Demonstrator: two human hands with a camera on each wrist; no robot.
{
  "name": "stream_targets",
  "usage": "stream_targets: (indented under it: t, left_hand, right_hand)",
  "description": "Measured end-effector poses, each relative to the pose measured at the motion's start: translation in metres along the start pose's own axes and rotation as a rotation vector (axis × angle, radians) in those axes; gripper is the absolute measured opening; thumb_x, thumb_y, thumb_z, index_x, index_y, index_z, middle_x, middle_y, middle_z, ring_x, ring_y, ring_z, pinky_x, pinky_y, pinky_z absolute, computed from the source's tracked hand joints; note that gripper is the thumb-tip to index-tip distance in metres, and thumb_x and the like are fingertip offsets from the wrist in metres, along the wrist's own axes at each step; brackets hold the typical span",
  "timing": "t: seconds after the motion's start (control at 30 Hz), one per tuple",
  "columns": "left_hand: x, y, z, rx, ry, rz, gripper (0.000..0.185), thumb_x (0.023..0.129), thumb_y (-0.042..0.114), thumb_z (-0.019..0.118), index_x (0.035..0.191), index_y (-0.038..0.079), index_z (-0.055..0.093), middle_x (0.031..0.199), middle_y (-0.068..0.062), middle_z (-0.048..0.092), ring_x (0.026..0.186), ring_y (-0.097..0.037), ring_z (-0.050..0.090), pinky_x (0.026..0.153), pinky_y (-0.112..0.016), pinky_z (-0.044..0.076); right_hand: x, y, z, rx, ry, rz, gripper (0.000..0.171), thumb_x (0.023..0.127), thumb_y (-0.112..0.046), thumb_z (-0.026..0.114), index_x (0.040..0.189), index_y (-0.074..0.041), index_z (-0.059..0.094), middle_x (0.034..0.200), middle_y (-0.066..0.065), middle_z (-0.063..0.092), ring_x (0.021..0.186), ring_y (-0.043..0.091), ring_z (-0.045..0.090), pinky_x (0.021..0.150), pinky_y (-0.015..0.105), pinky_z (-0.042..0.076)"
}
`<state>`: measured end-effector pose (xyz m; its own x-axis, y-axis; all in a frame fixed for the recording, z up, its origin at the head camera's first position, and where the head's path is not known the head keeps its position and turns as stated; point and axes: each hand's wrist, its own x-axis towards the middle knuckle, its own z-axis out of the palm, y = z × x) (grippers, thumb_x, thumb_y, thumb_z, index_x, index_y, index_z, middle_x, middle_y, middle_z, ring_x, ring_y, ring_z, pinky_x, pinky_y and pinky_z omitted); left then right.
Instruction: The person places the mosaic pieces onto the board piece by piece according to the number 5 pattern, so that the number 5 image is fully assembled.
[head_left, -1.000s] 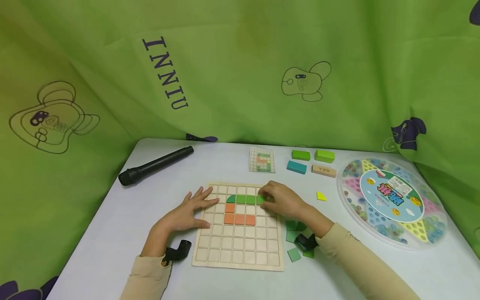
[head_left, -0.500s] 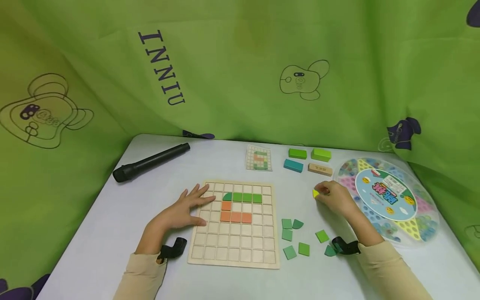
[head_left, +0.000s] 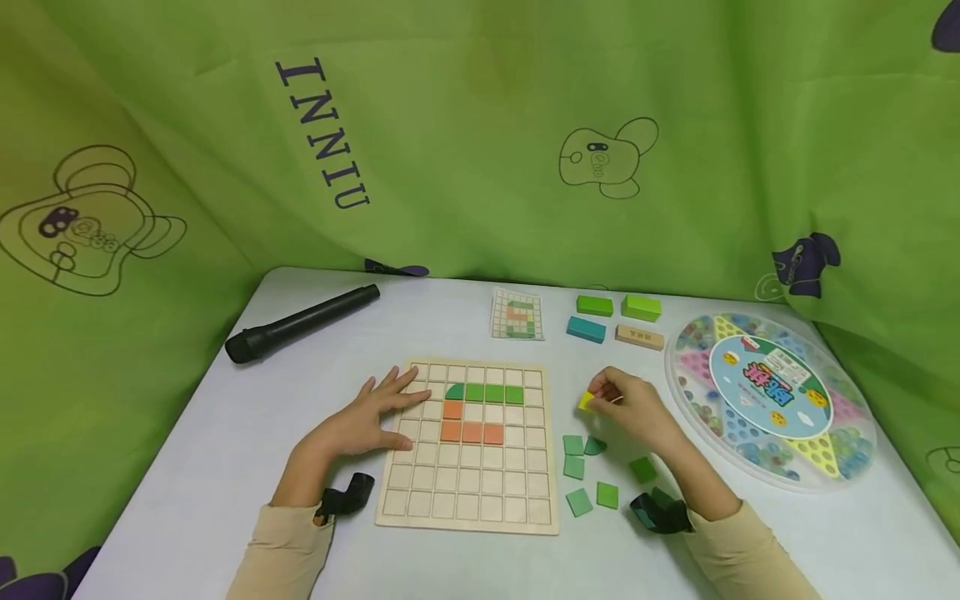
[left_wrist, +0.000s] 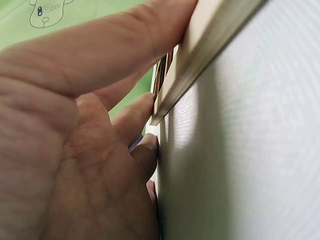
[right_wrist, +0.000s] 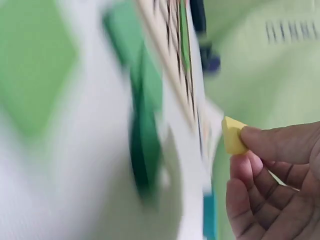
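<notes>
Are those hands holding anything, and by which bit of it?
The right hand pinches the yellow tile near one edge. The left hand grips nothing; it rests on the wooden grid board's left side.

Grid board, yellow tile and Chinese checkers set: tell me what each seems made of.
The grid board looks like pale, matte wood, perhaps plywood: thin lines run along its edge. The yellow tile is smooth, matte, evenly coloured: painted wood or plastic, hard to tell. The Chinese checkers set seems mostly clear, smooth plastic, as coloured marbles show through.
</notes>
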<state>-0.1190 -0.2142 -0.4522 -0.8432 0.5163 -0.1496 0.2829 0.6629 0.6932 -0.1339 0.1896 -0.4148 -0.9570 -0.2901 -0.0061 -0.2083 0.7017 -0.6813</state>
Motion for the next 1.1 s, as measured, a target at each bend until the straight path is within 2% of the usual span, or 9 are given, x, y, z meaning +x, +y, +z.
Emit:
stream_targets:
  t: [0.13, 0.3, 0.53, 0.67, 1.1]
  left_hand:
    - [0.000, 0.001, 0.000, -0.011, -0.002, 0.000, 0.076, 0.074, 0.031, 0.078, 0.142, 0.019, 0.046, 0.159, -0.010, 0.014, 0.146, -0.037, -0.002, 0.115, -0.057, -0.008]
    - [0.000, 0.004, 0.000, -0.019, 0.001, 0.001, 0.075, 0.075, 0.031, 0.078, 0.142, 0.019, 0.046, 0.159, -0.010, 0.014, 0.147, -0.036, -0.003, 0.116, -0.056, -0.008]
    - [0.001, 0.005, -0.001, -0.001, -0.001, 0.010, 0.075, 0.075, 0.030, 0.077, 0.142, 0.018, 0.046, 0.159, -0.011, 0.014, 0.146, -0.037, -0.002, 0.116, -0.057, -0.007]
    - [0.002, 0.005, -0.002, 0.000, -0.001, 0.005, 0.075, 0.074, 0.031, 0.078, 0.142, 0.019, 0.046, 0.159, -0.010, 0.014, 0.146, -0.037, -0.002, 0.116, -0.057, -0.007]
    - [-0.001, 0.004, -0.002, -0.004, 0.001, -0.001, 0.076, 0.074, 0.031, 0.078, 0.142, 0.018, 0.046, 0.159, -0.010, 0.014, 0.147, -0.036, -0.002, 0.116, -0.056, -0.007]
  right_hand:
    - [0.000, -0.025, 0.033, 0.093, -0.122, -0.043, 0.007, 0.086, -0.008, 0.067, 0.091, -0.007, 0.061, 0.080, 0.000, 0.062, 0.073, 0.011, 0.056, 0.064, 0.021, 0.050]
    - [0.003, -0.041, 0.060, 0.100, -0.205, -0.073, 0.005, 0.087, -0.006, 0.065, 0.090, -0.008, 0.061, 0.078, -0.002, 0.061, 0.072, 0.009, 0.055, 0.063, 0.020, 0.049]
    - [0.006, -0.048, 0.075, 0.070, -0.208, -0.078, 0.006, 0.086, -0.004, 0.065, 0.089, -0.008, 0.061, 0.077, -0.003, 0.060, 0.071, 0.010, 0.054, 0.062, 0.019, 0.048]
    - [0.006, -0.051, 0.076, 0.045, -0.199, -0.100, 0.005, 0.086, -0.005, 0.065, 0.087, -0.009, 0.061, 0.077, -0.004, 0.060, 0.071, 0.009, 0.054, 0.063, 0.019, 0.048]
    - [0.000, -0.056, 0.078, 0.034, -0.161, -0.072, 0.005, 0.085, -0.007, 0.067, 0.088, -0.009, 0.063, 0.078, -0.005, 0.058, 0.070, 0.007, 0.053, 0.064, 0.019, 0.048]
